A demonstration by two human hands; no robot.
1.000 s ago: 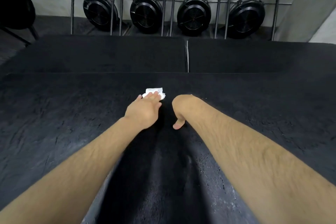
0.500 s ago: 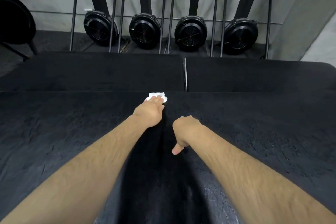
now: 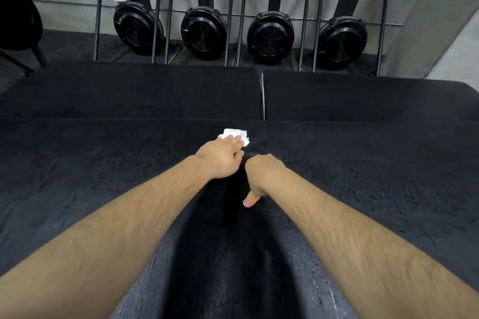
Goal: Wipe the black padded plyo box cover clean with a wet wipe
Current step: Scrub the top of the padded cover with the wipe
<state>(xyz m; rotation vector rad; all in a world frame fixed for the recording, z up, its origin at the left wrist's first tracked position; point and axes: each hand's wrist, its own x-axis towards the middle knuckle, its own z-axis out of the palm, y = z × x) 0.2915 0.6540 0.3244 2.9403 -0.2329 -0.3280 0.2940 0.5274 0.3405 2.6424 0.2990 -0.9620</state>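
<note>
The black padded plyo box cover fills the lower part of the view, and its surface is rough and a little shiny close to the person. Behind its far edge lie two more black pads side by side. Further back, four black fan wheels stand in a row against the wall. The left hand lies flat with straight fingers and presses on the wipe. The right hand rests just beside it as a fist holding nothing, thumb pointing back. The white wet wipe is near the cover's far edge, partly under the left fingers.
</note>
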